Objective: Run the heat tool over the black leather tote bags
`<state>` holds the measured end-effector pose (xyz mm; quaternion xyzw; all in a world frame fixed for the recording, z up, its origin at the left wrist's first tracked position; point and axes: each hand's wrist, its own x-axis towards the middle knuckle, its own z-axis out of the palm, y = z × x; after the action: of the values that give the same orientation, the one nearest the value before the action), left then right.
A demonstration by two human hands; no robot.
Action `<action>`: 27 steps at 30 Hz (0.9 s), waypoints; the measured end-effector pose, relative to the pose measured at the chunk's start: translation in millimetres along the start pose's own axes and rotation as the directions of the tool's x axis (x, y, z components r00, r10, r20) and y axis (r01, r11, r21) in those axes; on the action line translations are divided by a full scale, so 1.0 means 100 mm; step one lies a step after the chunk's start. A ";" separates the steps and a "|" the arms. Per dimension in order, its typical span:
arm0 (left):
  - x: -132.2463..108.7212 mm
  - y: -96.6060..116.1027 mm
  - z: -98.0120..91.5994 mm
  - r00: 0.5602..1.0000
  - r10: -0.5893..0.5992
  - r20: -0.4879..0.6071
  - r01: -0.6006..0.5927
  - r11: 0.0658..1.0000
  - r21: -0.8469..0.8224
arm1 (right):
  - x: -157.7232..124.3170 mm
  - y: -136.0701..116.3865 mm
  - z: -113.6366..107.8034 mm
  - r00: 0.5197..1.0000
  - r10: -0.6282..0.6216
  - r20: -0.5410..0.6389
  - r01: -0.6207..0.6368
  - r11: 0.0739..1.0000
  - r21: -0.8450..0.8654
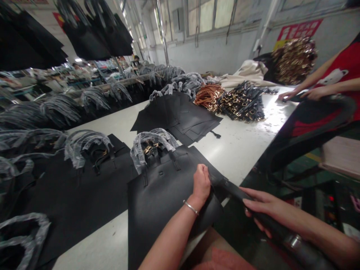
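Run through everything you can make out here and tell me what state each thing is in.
Left hand: curled closed against the front black panel; its grip is hidden
Right hand: closed around a black tube
Front black panel: spread out, unfolded
Its handles: arched, wrapped in clear plastic
Farther black panels: overlapping, fanned out
Brown straps: heaped
Hanging black bags: suspended

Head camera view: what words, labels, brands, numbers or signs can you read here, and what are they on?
No text can be read.
Red-and-yellow wall sign: characters show, too blurred to read.
Black bag under the left hand: no lettering visible.
Black tool in the right hand: no lettering visible.
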<state>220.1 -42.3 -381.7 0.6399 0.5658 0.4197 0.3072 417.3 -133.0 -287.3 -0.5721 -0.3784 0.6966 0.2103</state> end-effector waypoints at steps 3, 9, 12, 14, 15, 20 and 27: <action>-0.01 0.00 0.00 1.000 -0.016 -0.019 0.016 1.000 0.006 | 0.15 -0.11 0.08 0.999 -0.049 -0.009 0.049 0.999 0.012; -0.05 0.04 0.01 0.960 0.219 0.172 -0.256 0.937 0.236 | 0.21 -0.20 -0.04 0.940 -0.255 -0.228 0.274 0.960 0.056; -0.02 0.08 0.02 0.888 0.328 0.323 -0.442 0.805 0.397 | 0.05 -0.13 -0.19 0.923 -0.232 -0.307 0.269 0.960 0.083; 0.04 0.11 0.02 0.846 0.338 0.411 -0.511 0.734 0.448 | -0.06 -0.05 -0.25 0.919 -0.189 -0.345 0.235 0.967 0.097; 0.08 0.12 0.02 0.829 0.336 0.447 -0.537 0.704 0.466 | -0.10 0.00 -0.26 0.916 -0.174 -0.361 0.224 0.969 0.101; 0.25 0.14 0.02 0.739 0.387 0.551 -0.653 0.612 0.446 | -0.18 0.21 -0.24 0.920 -0.139 -0.367 0.192 0.975 0.113; 0.26 0.06 -0.08 0.685 0.490 0.540 -0.697 0.656 0.290 | -0.24 0.29 -0.23 0.948 -0.111 -0.298 0.158 0.978 0.138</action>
<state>215.7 -18.5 -367.8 0.9200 0.3233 0.2001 0.0947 449.7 -162.0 -295.4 -0.6215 -0.3248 0.6178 0.3557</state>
